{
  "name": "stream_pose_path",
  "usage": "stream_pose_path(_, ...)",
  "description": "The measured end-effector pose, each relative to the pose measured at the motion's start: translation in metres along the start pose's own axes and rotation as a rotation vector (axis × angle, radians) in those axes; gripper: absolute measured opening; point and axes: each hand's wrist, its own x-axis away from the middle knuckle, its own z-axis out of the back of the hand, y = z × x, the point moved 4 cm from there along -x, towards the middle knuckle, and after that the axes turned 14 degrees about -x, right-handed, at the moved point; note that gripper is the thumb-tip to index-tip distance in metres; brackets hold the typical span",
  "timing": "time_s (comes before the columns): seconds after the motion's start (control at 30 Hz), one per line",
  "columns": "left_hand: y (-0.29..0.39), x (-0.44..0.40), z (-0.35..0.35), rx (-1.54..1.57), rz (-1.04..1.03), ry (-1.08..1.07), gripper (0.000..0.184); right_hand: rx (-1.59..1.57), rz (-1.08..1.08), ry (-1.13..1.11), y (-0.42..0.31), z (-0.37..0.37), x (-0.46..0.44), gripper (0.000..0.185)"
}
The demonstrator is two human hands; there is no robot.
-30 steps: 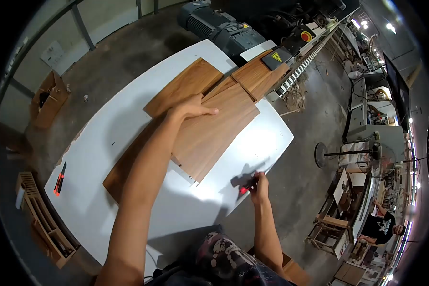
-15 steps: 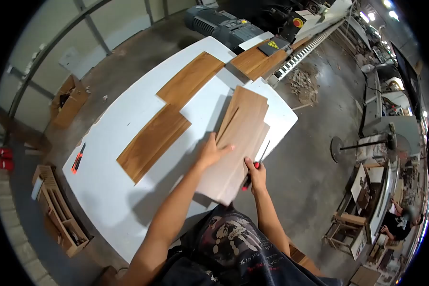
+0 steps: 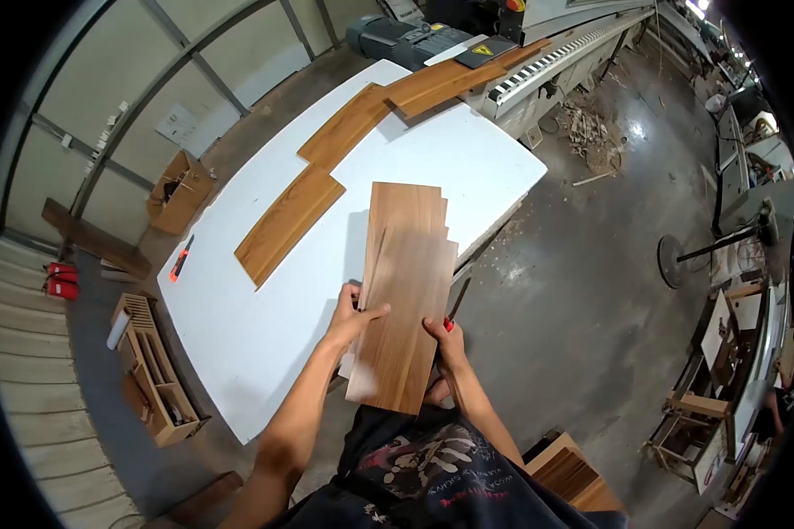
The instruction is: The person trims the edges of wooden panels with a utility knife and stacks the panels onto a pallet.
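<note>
A small fanned stack of wooden flooring planks (image 3: 404, 300) is held up in front of my body, over the near edge of the white table (image 3: 282, 353). My left hand (image 3: 351, 319) grips the stack's left side, thumb on the top face. On the right edge, my right hand (image 3: 447, 342) closes round the planks with its thumb on top. The same hand also holds a slim tool (image 3: 457, 304) with a dark, narrow shaft and a red handle; its exact kind is unclear. Other planks (image 3: 291, 225) lie end to end on the table.
At the far end, planks (image 3: 441, 88) reach the table from a machine with a motor (image 3: 406, 42). A red utility knife (image 3: 182, 258) lies at the left edge. Beside the table are a wooden rack (image 3: 154, 370) and a cardboard box (image 3: 179, 192); wood scraps (image 3: 594, 137) litter the floor.
The stack has turned more upright in view and sits closer to my body, its top face now more brightly lit. A plank from the machine has come further onto the table.
</note>
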Motion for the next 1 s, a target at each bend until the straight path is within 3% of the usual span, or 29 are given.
stream_pose_path(0.03,0.006,0.005,0.003,0.01,-0.011,0.002,0.067,-0.045,-0.057,-0.035,0.006,0.005,-0.006,0.058)
stream_pose_path(0.07,-0.002,0.002,0.008,-0.084,0.003,0.066,0.076,-0.095,-0.102,-0.059,0.012,0.007,-0.011,0.059)
stream_pose_path(0.13,0.046,0.028,0.006,-0.076,0.228,0.052,0.098,-0.184,-0.195,-0.11,0.018,0.002,-0.019,0.061)
stream_pose_path(0.23,0.069,0.022,0.022,-0.029,0.192,0.139,0.127,0.122,-0.1,-0.05,0.002,-0.016,-0.024,0.062)
stream_pose_path(0.3,0.079,0.002,0.029,-0.2,0.147,0.232,0.124,0.486,0.081,0.09,-0.018,-0.023,-0.022,0.052)
stream_pose_path(0.4,0.122,-0.007,0.018,-0.472,0.118,0.304,0.115,0.722,0.675,0.141,-0.039,-0.024,-0.02,0.05)
stream_pose_path(0.47,0.145,-0.006,-0.004,-0.819,0.17,0.471,0.113,0.65,0.579,0.068,-0.047,-0.022,-0.031,0.043)
stream_pose_path(0.53,0.143,-0.013,-0.033,-0.915,0.133,0.577,0.117,0.476,0.566,-0.034,-0.055,-0.023,-0.048,0.038)
stream_pose_path(0.57,0.136,-0.019,-0.05,-0.95,0.129,0.609,0.121,0.63,0.452,-0.042,-0.071,-0.029,-0.045,0.038)
stream_pose_path(0.6,0.139,-0.019,-0.062,-0.983,0.125,0.643,0.124,0.571,0.422,-0.071,-0.075,-0.034,-0.051,0.038)
stream_pose_path(0.67,0.142,-0.027,-0.07,-0.927,0.158,0.595,0.126,0.458,0.363,-0.132,-0.085,-0.049,-0.065,0.039)
stream_pose_path(0.77,0.133,-0.031,-0.061,-0.834,0.105,0.533,0.124,0.573,0.324,-0.149,-0.107,-0.084,-0.065,0.038)
stream_pose_path(0.83,0.119,-0.032,-0.043,-0.663,-0.071,0.376,0.117,0.675,0.314,-0.126,-0.111,-0.099,-0.072,0.046)
stream_pose_path(0.87,0.112,-0.035,-0.029,-0.576,-0.165,0.301,0.114,0.871,0.355,-0.067,-0.111,-0.108,-0.072,0.051)
stream_pose_path(0.9,0.105,-0.039,-0.017,-0.405,-0.367,0.204,0.09,1.065,0.396,-0.006,-0.113,-0.121,-0.069,0.056)
stream_pose_path(0.97,0.09,-0.037,0.004,-0.07,-0.246,-0.031,0.075,1.388,0.449,0.098,-0.112,-0.158,-0.052,0.075)
stream_pose_path(1.0,0.086,-0.032,0.01,0.093,-0.183,-0.152,0.069,1.501,0.436,0.144,-0.108,-0.185,-0.038,0.076)
